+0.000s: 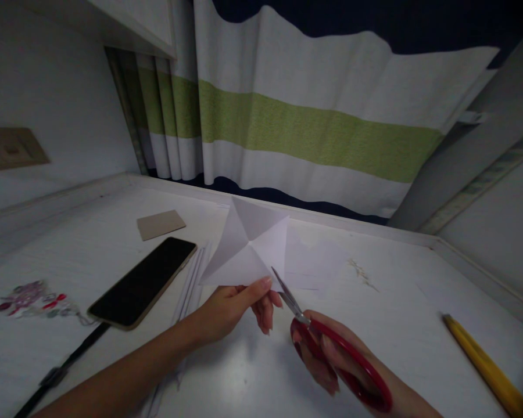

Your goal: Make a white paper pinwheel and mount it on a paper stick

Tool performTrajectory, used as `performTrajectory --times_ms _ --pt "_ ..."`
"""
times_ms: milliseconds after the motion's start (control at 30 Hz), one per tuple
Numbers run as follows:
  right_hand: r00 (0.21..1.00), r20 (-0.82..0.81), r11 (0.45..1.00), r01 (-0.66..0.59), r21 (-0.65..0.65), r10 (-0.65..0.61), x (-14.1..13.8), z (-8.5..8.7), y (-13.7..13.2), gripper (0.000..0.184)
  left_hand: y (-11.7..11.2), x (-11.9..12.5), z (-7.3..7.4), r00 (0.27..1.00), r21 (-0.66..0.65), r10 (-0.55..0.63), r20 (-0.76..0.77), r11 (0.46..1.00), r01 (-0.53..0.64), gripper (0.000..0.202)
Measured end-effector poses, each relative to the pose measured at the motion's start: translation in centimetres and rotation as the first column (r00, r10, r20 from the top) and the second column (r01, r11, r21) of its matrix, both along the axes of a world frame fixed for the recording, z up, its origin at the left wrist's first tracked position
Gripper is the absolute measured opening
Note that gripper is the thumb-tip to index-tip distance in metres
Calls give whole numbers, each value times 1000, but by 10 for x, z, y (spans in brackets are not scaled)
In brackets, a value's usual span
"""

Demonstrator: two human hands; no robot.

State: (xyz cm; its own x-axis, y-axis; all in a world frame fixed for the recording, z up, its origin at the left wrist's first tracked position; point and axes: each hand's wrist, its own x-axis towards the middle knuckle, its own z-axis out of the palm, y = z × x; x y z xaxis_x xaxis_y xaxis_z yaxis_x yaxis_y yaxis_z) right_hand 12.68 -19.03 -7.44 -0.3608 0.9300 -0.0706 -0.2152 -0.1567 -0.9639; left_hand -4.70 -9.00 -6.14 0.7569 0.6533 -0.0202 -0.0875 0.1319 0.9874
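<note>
A square sheet of white paper (261, 232), creased along both diagonals, is tilted up above the table. My left hand (244, 302) pinches its near edge between thumb and fingers. In my right hand (326, 354) is a pair of red-handled scissors (348, 357), fingers through the loops. The slightly parted blades reach the sheet's near right corner, one in front of the paper and the other partly behind it. Whether the blades have cut into the paper I cannot tell.
On the left lie a phone (146, 281) with a black strap, beaded charms (35, 299) and a beige card (161, 224). Clear strips (192, 284) lie beside the phone. More white paper (314, 261) and a small sprig (361, 274) are behind; a yellow cutter-like tool (483, 360) is at right.
</note>
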Motion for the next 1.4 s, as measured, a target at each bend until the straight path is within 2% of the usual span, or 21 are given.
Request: performTrajectory --times_ms 333,833,1033,1200,1400 --pt "1000 -22 1000 2 4 -2 0 -6 0 26 -1 1 -1 1000 -11 23 0 1000 -23 34" --pt "1000 -9 1000 -10 5 10 1 -9 1 29 2 1 -2 1000 -11 -8 19 1000 8 37" --pt "998 -64 1000 -16 14 16 1 -11 2 30 0 2 -2 999 -27 22 37 999 -21 38" --pt "995 -100 1000 -17 1 17 1 -16 3 27 0 0 -1 1000 1 28 -5 1000 -28 41" --pt "996 -92 1000 0 -19 -2 -1 -17 1 26 0 2 -1 999 -1 37 23 999 -37 42"
